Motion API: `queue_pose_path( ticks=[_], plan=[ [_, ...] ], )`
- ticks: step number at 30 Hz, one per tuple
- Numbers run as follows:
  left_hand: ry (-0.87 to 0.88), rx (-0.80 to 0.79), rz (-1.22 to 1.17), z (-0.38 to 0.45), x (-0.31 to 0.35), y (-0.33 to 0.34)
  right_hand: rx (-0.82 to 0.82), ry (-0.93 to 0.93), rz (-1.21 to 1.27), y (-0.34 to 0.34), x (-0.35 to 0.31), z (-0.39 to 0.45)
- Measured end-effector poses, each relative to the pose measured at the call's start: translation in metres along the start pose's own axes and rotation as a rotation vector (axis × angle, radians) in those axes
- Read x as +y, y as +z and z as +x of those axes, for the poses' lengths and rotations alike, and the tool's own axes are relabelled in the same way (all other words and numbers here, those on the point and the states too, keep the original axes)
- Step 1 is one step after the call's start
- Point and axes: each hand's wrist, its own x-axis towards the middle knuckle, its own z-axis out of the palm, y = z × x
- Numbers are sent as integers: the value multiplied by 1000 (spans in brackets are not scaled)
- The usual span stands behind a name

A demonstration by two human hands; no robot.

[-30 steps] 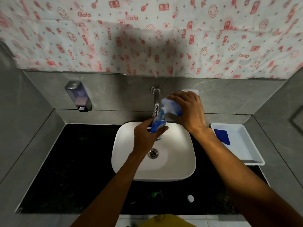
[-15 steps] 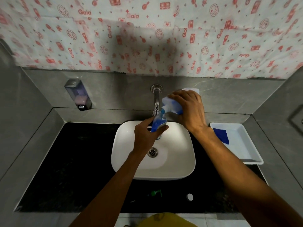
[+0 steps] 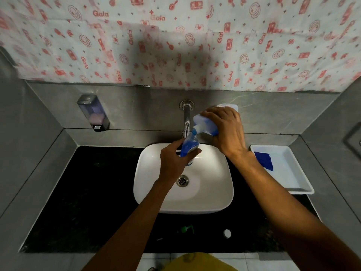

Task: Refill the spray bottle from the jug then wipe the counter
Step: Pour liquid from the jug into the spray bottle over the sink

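My left hand [image 3: 173,162] grips a clear spray bottle [image 3: 189,146] holding blue liquid, upright over the white basin [image 3: 218,196]. Its spray head is off. My right hand [image 3: 226,130] holds a white jug [image 3: 205,124] tipped to the left, its spout touching the bottle's open neck. Blue liquid shows in the jug's lower part. The green spray head [image 3: 186,229] lies on the black counter [image 3: 93,192] in front of the basin, and a small white cap [image 3: 227,233] lies to its right. A blue cloth [image 3: 264,160] rests in a white tray [image 3: 293,182] on the right.
A chrome tap [image 3: 186,118] comes out of the grey wall just behind the bottle. A soap dispenser [image 3: 93,112] is fixed to the wall at the left. Grey tiled walls close in the counter on both sides. Patterned sheeting covers the wall above.
Both hands hold nearly the same pose. The jug is tipped slightly further, and the blue liquid in the bottle stands a little higher.
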Motion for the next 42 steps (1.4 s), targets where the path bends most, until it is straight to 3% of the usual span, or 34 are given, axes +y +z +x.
queue_pose_path(
  ticks=[30, 42],
  plan=[
    [-7, -11, 7, 1, -4, -2, 28, -19, 40, 6, 2, -2],
    [-19, -49, 6, 1, -5, -4, -3, 61, 156, 6, 1, -12]
  ],
)
